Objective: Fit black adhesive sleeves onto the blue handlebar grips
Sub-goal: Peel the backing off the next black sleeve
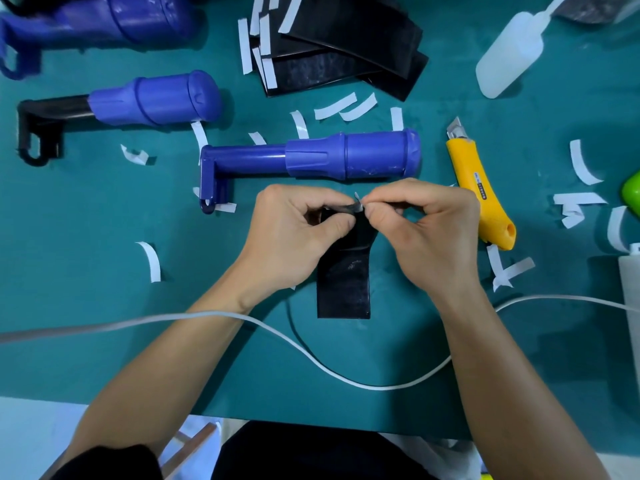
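Mid-bench [86,271], the left grip [294,233] is clamped on the far end of a black adhesive sleeve [344,282]. The right grip [429,233] pinches the white backing strip [358,202] at that edge. A blue handlebar [311,159] lies just beyond the sleeve, and a yellow utility knife [481,192] lies to the right.
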A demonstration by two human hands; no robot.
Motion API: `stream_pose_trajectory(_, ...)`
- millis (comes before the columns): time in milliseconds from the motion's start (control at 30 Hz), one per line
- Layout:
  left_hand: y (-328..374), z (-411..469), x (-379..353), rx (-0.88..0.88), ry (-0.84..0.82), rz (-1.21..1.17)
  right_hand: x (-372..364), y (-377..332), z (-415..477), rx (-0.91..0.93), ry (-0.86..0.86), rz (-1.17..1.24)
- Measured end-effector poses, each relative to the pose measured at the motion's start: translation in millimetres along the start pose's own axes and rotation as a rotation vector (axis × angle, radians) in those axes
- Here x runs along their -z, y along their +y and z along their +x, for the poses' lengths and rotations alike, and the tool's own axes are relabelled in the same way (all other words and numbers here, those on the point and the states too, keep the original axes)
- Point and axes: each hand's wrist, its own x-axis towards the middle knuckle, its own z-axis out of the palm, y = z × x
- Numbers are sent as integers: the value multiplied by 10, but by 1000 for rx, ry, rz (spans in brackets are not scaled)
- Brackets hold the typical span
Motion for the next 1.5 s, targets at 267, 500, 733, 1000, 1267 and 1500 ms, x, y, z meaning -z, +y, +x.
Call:
stream_pose_trajectory(267, 31, 9, -4, 11, -6, -54, -30, 18, -2, -8, 73, 54)
stream_pose_trajectory(500, 39, 14, 6, 16, 14, -65, 39, 51, 54, -2, 38, 127)
stream_pose_trajectory(733, 56, 45, 43, -31, 45, -41, 44, 60, 90, -124, -22, 316)
stream_pose_trajectory(1000, 40, 20, 27, -52, 41, -46, -22, 38, 58, -78, -134, 384)
stream_pose_trajectory(1267, 69, 6, 6, -71, -9, -74, -50, 28, 34, -72, -57, 277)
stream_pose_trajectory(1500, 32, 5, -40, -14, 71, -55, -33, 5, 51, -85, -128, 300)
